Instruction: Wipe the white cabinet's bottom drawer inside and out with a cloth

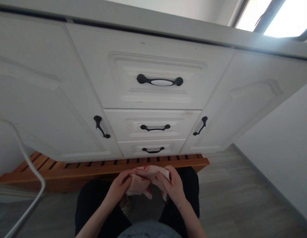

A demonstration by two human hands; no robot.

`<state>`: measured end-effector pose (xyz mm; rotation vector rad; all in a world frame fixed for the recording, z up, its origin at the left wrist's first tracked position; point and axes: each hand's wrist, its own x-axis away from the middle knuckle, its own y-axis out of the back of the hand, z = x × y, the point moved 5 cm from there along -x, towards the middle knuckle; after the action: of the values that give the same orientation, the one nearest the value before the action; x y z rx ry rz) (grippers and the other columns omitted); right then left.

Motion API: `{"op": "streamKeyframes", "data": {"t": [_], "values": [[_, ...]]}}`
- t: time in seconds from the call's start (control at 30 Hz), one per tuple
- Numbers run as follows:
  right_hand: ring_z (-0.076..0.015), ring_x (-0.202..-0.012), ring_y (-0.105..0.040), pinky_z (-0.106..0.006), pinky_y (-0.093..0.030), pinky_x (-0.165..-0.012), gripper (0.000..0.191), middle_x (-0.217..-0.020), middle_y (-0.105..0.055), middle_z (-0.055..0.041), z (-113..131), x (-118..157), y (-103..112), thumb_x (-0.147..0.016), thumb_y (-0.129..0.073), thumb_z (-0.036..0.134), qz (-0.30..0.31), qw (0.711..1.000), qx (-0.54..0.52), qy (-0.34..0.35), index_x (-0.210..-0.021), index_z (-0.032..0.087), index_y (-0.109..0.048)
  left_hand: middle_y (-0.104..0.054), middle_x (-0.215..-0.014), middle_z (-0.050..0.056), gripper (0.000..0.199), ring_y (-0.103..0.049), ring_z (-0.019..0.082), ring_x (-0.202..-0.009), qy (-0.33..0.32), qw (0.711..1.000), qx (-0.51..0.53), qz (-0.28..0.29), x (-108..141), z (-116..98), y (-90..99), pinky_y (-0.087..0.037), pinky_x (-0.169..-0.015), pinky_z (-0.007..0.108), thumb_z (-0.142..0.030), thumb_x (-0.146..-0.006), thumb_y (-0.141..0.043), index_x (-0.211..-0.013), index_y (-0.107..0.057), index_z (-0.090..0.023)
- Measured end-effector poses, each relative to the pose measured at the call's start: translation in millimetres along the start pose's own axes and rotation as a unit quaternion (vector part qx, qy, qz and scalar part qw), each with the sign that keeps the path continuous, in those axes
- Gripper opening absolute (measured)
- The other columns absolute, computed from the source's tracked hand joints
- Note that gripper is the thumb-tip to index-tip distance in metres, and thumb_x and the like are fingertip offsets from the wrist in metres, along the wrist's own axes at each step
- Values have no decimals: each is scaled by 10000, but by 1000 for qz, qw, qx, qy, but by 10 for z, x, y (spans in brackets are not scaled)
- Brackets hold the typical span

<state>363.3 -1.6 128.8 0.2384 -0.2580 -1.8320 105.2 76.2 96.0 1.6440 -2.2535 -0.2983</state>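
A pale pink cloth with red patches (pixel 153 172) hangs in folds between my two hands, above my lap. Its left end is gripped by my left hand (pixel 120 186), with the fingers closed round the fabric. My right hand (pixel 175 185) pinches the other end near a small white edge. Below the hands, the cloth's loose corners dangle between my knees.
A white cabinet (pixel 153 99) with black-handled drawers and doors stands in front. A slatted wooden bench (pixel 69 173) runs along its base, close to my knees. A white cable (pixel 32 165) curves down at the left. Grey floor (pixel 222 198) shows at the right, beside a wall.
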Motion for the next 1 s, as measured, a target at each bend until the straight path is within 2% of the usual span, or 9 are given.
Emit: {"op": "streamKeyframes", "data": {"t": [0.07, 0.2, 0.33, 0.43, 0.5, 0.63, 0.7, 0.83, 1.0], "values": [[-171, -799, -551, -287, -431, -767, 243, -832, -596, 10, 7, -24, 74, -918, -588, 469, 18, 998, 57, 2, -945, 227, -579, -733, -1067, 80, 330, -662, 292, -1037, 13, 999, 9, 30, 2, 37, -21, -478, -1022, 460, -430, -801, -533, -992, -717, -233], [-185, -846, -606, -291, -442, -793, 233, -873, -640, 8, -54, -61, 205, -953, -533, 456, 37, 997, 68, -21, -1037, 240, -558, -733, -1062, 56, 298, -652, 270, -1050, -18, 999, 28, 34, -13, -52, 59, -471, -1002, 389, -434, -841, -534, -992, -702, -240], [-173, -796, -584, -277, -444, -757, 216, -837, -610, 15, -19, -98, 297, -941, -541, 438, 29, 999, 25, 0, -976, 228, -575, -731, -1050, 44, 294, -648, 244, -1032, -18, 996, 73, 51, -16, -85, 134, -470, -964, 335, -453, -860, -565, -1019, -696, -244], [-166, -785, -564, -264, -430, -733, 198, -816, -602, 13, 85, -111, 338, -904, -602, 410, 23, 999, 22, 17, -918, 213, -616, -724, -1058, 39, 300, -640, 230, -1021, 10, 991, 130, 44, 0, -54, 151, -470, -923, 305, -464, -835, -637, -1024, -698, -240], [-166, -789, -565, -261, -426, -733, 188, -817, -614, 8, 169, -109, 348, -875, -639, 390, 24, 999, 23, 27, -899, 204, -639, -719, -1075, 26, 325, -637, 209, -990, 44, 980, 190, 46, 25, -7, 110, -473, -863, 279, -477, -824, -679, -1052, -686, -246], [-159, -762, -565, -261, -431, -714, 186, -815, -623, 5, 314, -92, 325, -872, -635, 385, 40, 998, 3, 47, -895, 201, -642, -723, -1005, -4, 340, -629, 162, -837, 122, 932, 319, 116, 111, 124, -97, -462, -733, 252, -482, -815, -729, -1053, -634, -260], [-152, -729, -547, -259, -417, -690, 165, -781, -604, 12, 360, -94, 314, -864, -643, 368, 35, 997, 35, 62, -860, 203, -636, -721, -992, -8, 319, -627, 153, -828, 128, 926, 328, 134, 139, 189, -152, -464, -739, 250, -472, -823, -736, -1032, -630, -255], [-159, -751, -566, -265, -414, -713, 103, -795, -628, -3, 396, -119, 303, -843, -658, 305, 13, 991, 107, 85, -851, 202, -659, -707, -954, -12, 321, -624, 152, -845, 106, 943, 292, 120, 127, 321, -95, -477, -775, 253, -493, -809, -762, -975, -658, -238], [-178, -854, -624, -271, -445, -798, 108, -879, -683, -22, 408, -118, 232, -879, -601, 275, 47, 992, 83, 76, -920, 213, -680, -720, -1004, 9, 339, -648, 175, -900, 101, 942, 297, 115, 94, 474, 37, -502, -804, 269, -496, -792, -785, -999, -695, -243]]}}
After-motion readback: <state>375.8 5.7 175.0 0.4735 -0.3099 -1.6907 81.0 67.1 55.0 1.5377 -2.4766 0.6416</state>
